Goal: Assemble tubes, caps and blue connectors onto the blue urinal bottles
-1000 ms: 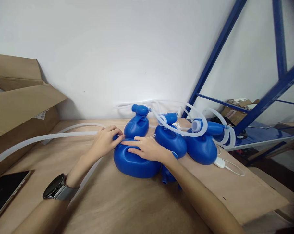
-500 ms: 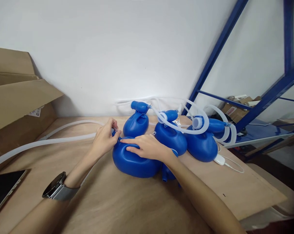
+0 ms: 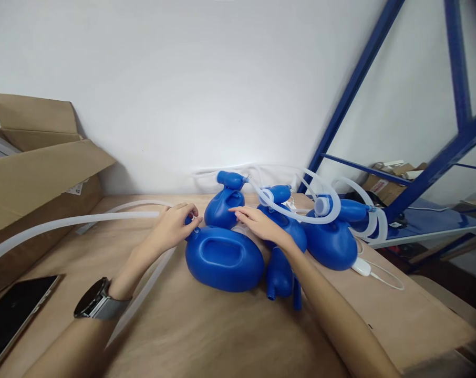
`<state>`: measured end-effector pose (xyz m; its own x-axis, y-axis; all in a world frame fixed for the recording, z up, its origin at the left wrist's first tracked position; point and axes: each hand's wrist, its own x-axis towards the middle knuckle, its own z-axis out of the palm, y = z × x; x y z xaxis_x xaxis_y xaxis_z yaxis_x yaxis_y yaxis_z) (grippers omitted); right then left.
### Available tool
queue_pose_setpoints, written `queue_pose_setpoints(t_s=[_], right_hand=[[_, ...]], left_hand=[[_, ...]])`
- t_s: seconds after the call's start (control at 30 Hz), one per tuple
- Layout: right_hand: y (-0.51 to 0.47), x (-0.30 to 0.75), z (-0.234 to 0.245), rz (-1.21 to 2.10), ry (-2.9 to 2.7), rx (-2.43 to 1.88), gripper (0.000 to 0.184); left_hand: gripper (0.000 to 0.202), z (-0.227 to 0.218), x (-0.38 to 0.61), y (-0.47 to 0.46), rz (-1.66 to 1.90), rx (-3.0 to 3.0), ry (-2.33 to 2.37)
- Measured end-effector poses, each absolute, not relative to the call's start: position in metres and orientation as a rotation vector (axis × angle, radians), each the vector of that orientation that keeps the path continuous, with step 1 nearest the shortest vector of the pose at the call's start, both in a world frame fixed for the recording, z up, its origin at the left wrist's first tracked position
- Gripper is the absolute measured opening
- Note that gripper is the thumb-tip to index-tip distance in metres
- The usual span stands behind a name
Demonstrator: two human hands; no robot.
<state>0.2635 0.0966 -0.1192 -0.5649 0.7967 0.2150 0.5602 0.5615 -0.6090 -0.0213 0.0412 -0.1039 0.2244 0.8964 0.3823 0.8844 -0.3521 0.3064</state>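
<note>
A blue plastic urinal bottle (image 3: 230, 273) with a moulded grip recess lies on its side on the table in front of me. My left hand (image 3: 179, 224) is closed round its narrow neck end, hiding most of the neck and where the clear hose (image 3: 104, 218) runs behind my fingers. Above the bottle's far side hovers my right hand (image 3: 257, 223), index finger stretched out and nothing visible in it. A whitish translucent piece (image 3: 241, 229) shows partly below that hand. Beside the bottle, under my right forearm, lies a blue funnel-like mouthpiece (image 3: 279, 275).
Several similar bottles stand behind, including a blue bottle (image 3: 330, 244) with coiled hose (image 3: 336, 207). A white plug-like block (image 3: 361, 266) with a cord lies at right. On the left are a cardboard box (image 3: 44, 163) and a phone (image 3: 17, 315). A blue metal rack (image 3: 352, 94) rises at right.
My right hand has lifted off the front bottle and moved right and back, uncovering its grip recess. My left hand stays at the neck. The view has shifted slightly.
</note>
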Motion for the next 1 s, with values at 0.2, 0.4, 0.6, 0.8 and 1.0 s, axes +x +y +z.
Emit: queue_pose_setpoints(t_s=[0.2,0.4,0.6,0.8,1.0], right_hand=[[0.117,0.282,-0.150,0.393,-2.851,-1.215,0.049],[0.103,0.270,-0.150,0.341,-2.852,-1.366,0.043],[0.091,0.283,-0.104,0.458,-2.731,-1.274,0.053],[0.063,0.280,-0.065,0.803,-2.391,-1.055,0.039],[0.061,0.258,-0.081,0.612,-2.466,-0.938,0.034]], left_hand=[[0.043,-0.088,-0.049,0.036,0.481,2.421,1.862],[0.048,-0.091,-0.035,0.030,0.308,2.504,2.061],[0.049,-0.092,-0.030,0.028,0.260,2.481,2.141],[0.055,-0.097,-0.020,0.020,0.262,2.489,2.193],[0.054,-0.077,-0.003,0.005,0.636,2.593,1.548]])
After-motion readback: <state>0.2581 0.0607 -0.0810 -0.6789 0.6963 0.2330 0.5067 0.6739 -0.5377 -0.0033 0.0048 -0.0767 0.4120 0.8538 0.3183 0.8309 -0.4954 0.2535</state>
